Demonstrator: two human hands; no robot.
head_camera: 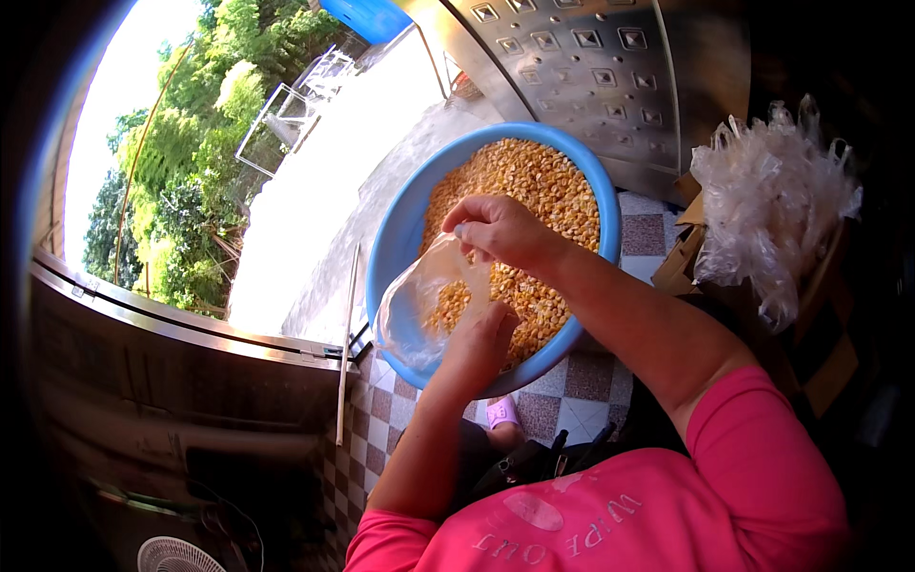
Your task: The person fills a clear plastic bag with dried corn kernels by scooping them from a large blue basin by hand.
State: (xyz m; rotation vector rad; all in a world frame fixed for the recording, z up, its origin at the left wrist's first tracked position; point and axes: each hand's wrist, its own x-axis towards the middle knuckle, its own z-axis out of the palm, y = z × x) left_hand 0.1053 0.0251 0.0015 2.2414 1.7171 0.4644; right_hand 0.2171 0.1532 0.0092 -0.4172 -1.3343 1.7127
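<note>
A large blue plastic basin (pixel 610 207) full of yellow dried corn kernels (pixel 532 171) stands in front of me. Over its left part hangs a thin clear plastic bag (pixel 407 314), spread between my two hands. My right hand (pixel 500 229) pinches the bag's upper edge between thumb and fingertips, above the corn. Lower down, my left hand (pixel 482 343) is curled around the near edge of the bag, its fingertips partly hidden. Kernels show through the film, and I cannot tell whether any lie inside the bag.
A bunch of clear plastic bags (pixel 775 207) sits on a cardboard box (pixel 679 261) at right. An embossed metal door (pixel 593 79) stands behind the basin. A thin pole (pixel 348 343) leans at left, near a fan (pixel 179 554). My pink shoe (pixel 502 412) rests on checkered tiles (pixel 540 415).
</note>
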